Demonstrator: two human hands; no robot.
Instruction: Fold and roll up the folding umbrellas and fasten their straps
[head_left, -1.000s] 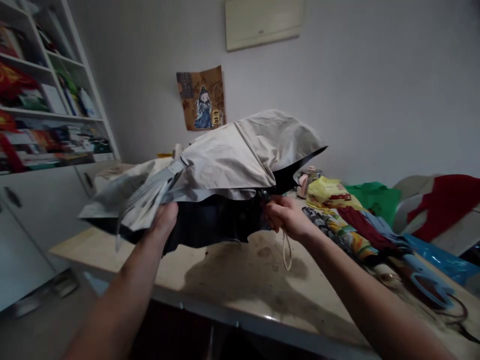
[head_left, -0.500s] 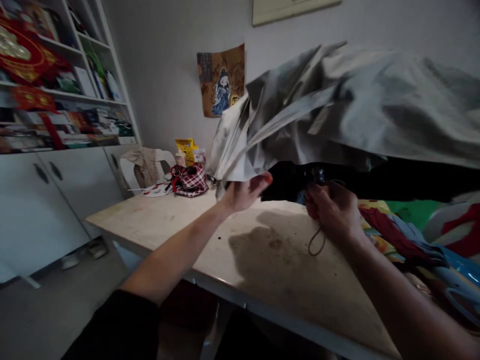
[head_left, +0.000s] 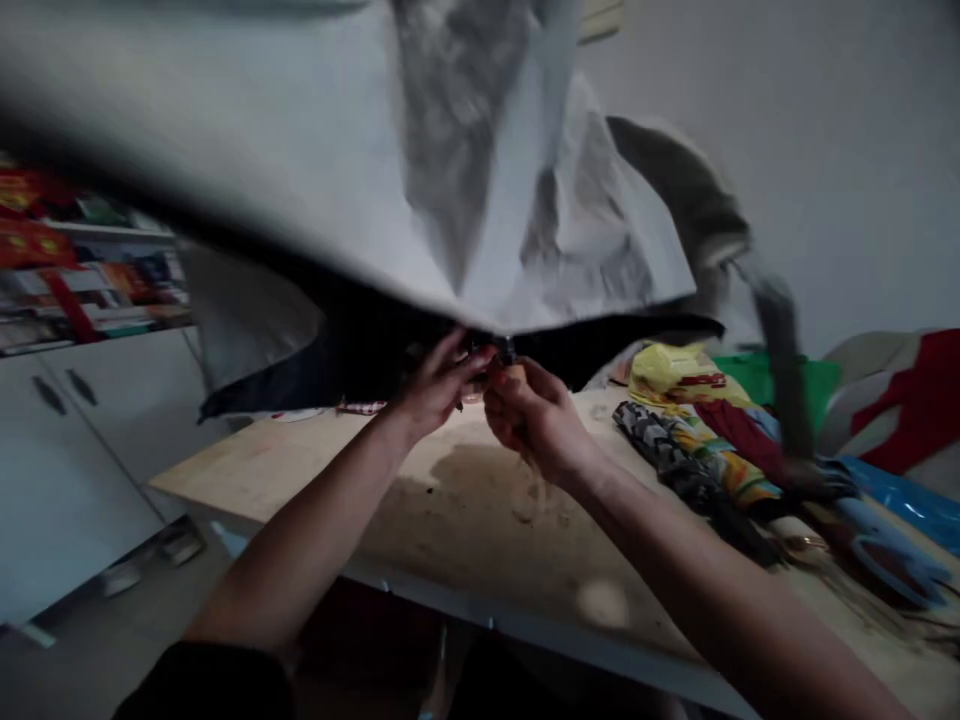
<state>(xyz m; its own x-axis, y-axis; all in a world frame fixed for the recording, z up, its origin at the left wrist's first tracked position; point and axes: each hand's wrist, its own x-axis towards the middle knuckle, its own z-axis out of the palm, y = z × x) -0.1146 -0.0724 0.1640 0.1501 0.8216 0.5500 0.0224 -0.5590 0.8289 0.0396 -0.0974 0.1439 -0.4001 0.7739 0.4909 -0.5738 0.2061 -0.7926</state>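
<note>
Umbrella (head_left: 337, 180), partly spread and loose-clothed, is up over the table (head_left: 247, 470), its pale side outward and its dark side beneath. Your right hand (head_left: 536, 415) is closed around its handle above the table, probably because that single grip must carry the weight while the cloth swings free. Your left hand (head_left: 431, 390) has its fingers apart above the table, close to the shaft under the cloth, perhaps to steady or work it; whether it touches, you cannot tell. The patterned rolled bundles (head_left: 660, 440) and yellow bag (head_left: 660, 375) lie at the table's right side, which seems to leave you room.
</note>
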